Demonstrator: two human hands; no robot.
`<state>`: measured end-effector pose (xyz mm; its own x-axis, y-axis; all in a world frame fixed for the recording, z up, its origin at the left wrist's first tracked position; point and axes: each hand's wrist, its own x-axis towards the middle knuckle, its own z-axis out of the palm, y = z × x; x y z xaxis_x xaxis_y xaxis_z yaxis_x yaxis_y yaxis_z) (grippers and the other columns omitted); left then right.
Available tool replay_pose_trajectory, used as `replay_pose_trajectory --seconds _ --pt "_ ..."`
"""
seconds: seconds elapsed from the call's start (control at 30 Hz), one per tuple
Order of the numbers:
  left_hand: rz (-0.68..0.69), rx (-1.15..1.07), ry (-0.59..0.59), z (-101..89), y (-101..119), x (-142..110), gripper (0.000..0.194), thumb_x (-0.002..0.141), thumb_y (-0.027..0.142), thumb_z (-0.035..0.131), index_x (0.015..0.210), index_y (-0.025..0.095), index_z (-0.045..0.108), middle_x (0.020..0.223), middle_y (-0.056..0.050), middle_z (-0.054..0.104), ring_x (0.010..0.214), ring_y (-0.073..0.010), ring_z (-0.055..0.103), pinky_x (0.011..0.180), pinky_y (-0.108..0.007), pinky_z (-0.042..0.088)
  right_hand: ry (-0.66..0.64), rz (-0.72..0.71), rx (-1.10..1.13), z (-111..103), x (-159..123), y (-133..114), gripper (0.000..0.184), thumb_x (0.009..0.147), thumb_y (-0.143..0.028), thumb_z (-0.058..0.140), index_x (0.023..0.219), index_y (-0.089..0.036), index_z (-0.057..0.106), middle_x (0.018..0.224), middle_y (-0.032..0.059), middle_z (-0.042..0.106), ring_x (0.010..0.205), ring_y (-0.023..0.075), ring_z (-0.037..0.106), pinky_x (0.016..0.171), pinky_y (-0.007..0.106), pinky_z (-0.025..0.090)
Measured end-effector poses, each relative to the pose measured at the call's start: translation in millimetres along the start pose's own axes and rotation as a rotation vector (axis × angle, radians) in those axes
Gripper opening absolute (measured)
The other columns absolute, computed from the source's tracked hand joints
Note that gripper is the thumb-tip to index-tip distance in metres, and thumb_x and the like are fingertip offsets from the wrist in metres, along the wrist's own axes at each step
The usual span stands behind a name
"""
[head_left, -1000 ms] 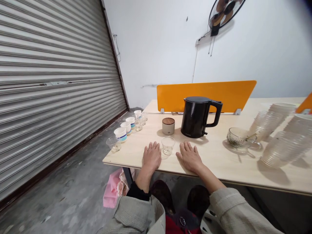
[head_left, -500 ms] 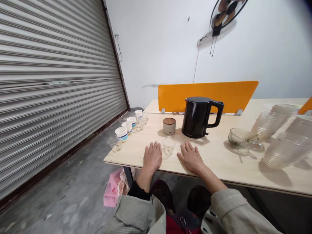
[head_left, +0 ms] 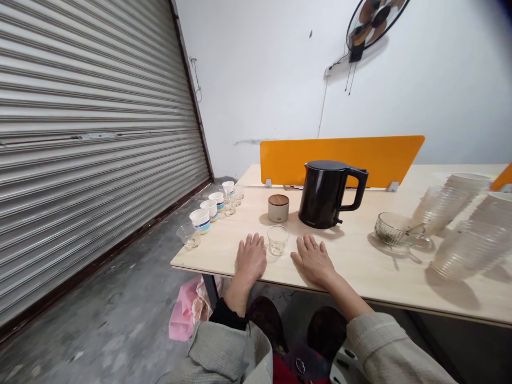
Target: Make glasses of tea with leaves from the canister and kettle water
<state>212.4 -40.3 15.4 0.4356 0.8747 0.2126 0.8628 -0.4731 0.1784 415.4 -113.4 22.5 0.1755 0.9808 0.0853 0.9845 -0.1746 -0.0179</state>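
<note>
Only the head view drifts, a slight shift across the scene, while both hands stay put! Far left, the roller shutter [head_left: 88,133] runs down beside the desk [head_left: 352,277], with a small glass [head_left: 188,236] and paper cups [head_left: 200,221] lined along its edge. Then the left hand [head_left: 250,258], flat, open, fingers spread, holding nothing, right beside the glass tumbler [head_left: 278,240]. That tumbler stands between the hands, a touch ahead of them, behind it the lidded canister [head_left: 278,208] and black kettle [head_left: 322,194]. Right hand [head_left: 313,260], just as flat and empty. A careless sideways sweep could tip that tumbler. Further right, a glass mug [head_left: 392,228] and stacks of clear plastic cups [head_left: 468,250].
</note>
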Motion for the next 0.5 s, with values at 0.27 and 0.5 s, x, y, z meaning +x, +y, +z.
replay_pose_trajectory --seconds 0.27,0.5 --pt "-0.004 -0.009 0.004 0.9 -0.2 -0.1 0.053 0.104 0.033 0.025 0.153 0.022 0.043 0.165 -0.006 0.035 0.154 -0.0309 0.026 0.124 -0.056 0.023 0.01 -0.002 0.012 0.1 -0.6 0.5 0.069 0.102 -0.048 0.026 0.157 -0.007 0.034 0.167 0.0203 0.023 0.156 0.0346 0.014 0.123 0.058 0.012" --pt "-0.002 -0.014 0.009 1.3 -0.3 0.0 0.053 0.104 0.032 0.025 0.153 0.021 0.043 0.164 -0.007 0.035 0.153 -0.0314 0.027 0.124 -0.057 0.023 0.011 -0.006 0.0 0.5 0.2 0.9 0.069 0.102 -0.048 0.026 0.157 -0.008 0.034 0.166 0.0206 0.024 0.155 0.0348 0.016 0.122 0.058 0.014"
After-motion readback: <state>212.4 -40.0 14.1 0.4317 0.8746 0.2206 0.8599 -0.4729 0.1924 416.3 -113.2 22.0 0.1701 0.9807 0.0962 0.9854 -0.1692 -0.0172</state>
